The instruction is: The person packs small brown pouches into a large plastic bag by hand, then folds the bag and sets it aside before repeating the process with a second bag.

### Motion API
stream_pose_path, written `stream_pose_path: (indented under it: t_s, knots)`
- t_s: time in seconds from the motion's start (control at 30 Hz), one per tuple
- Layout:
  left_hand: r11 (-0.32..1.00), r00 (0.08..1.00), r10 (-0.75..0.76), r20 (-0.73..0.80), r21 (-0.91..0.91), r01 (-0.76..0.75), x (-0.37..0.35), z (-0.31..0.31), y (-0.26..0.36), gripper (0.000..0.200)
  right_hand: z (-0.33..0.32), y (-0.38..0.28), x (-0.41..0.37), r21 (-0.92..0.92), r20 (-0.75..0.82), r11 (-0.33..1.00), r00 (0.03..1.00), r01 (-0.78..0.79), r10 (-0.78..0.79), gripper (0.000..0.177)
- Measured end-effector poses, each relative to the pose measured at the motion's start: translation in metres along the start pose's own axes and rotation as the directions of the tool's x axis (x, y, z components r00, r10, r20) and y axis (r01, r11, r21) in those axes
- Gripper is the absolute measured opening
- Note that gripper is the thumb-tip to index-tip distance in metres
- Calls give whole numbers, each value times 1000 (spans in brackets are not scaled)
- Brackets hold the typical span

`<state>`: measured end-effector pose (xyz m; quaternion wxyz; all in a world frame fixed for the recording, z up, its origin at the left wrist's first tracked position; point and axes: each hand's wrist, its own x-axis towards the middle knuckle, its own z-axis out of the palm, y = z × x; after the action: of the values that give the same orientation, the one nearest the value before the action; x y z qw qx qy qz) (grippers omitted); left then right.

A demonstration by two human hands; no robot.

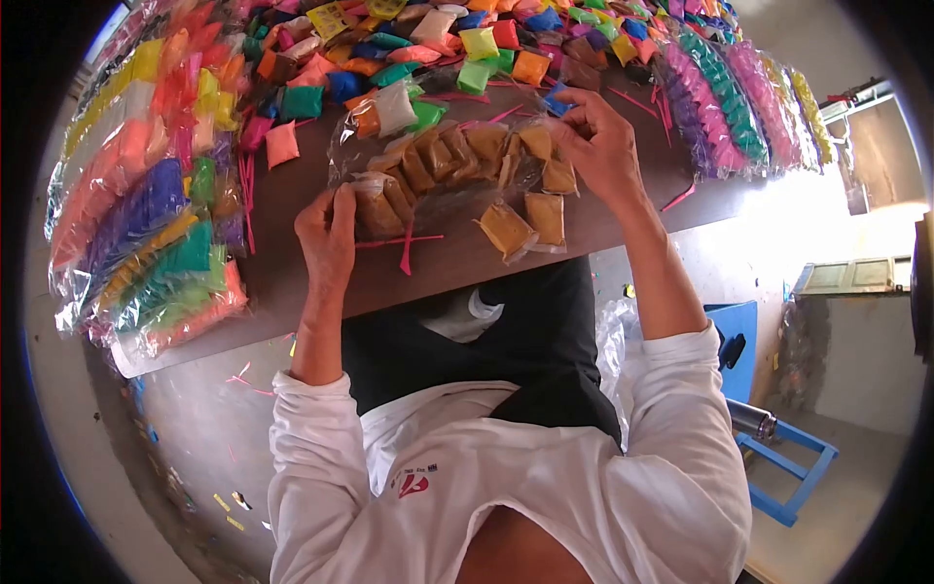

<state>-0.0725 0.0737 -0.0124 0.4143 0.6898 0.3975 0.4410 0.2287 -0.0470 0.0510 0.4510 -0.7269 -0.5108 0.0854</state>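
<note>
A clear plastic bag [443, 161] of small brown packets lies stretched between my two hands over the table. My left hand [328, 234] pinches its left end, thumb and fingers pressed together. At the other end my right hand [595, 141] has its thumb and fingertips close together on the clear plastic; a small blue packet shows beside the fingertips. Two loose brown packets, one [507, 230] tilted and another [546, 220] more upright, lie below the bag near the table's front edge. A pink twist strip [406, 248] is beside my left hand.
Many colourful packets [418, 54] are heaped at the back of the brown table [292, 292]. Long bags of packets are stacked at the left [161, 209] and back right [739, 107]. A blue stool [798, 472] and a metal flask [751, 417] are at the lower right.
</note>
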Motion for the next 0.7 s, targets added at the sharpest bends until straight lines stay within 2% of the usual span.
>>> stream_pose_path:
  t_s: [0.13, 0.23, 0.33, 0.43, 0.53, 0.63, 0.7]
  knots:
    - [1000, 1000, 17, 1, 4, -17, 1, 1, -3, 33, 10, 11, -7, 139, -38, 990, 999, 38, -33, 27]
    - [1000, 1000, -12, -1, 0, 12, 1, 2, -6, 31, 17, 16, -7, 57, -92, 997, 995, 49, -43, 20]
    - [999, 999, -40, 6, -3, 40, 1, 2, -7, 30, 22, 11, -7, 93, -162, 993, 985, 79, -63, 15]
    - [1000, 1000, -17, -14, 13, 17, 1, 3, -6, 31, 20, 3, -6, -2, -185, 994, 976, 114, -112, 19]
    - [997, 998, 53, -19, 55, -52, 2, 3, -8, 30, 17, -1, -13, -142, -103, 967, 968, 212, -227, 28]
    - [999, 999, 30, -25, 20, -29, 1, 5, -2, 30, 18, -7, -23, -291, 44, 880, 925, 374, -379, 35]
    - [999, 1000, 12, -8, 34, -12, 1, 4, -4, 30, 21, -23, -29, -433, 66, 852, 953, 293, -295, 37]
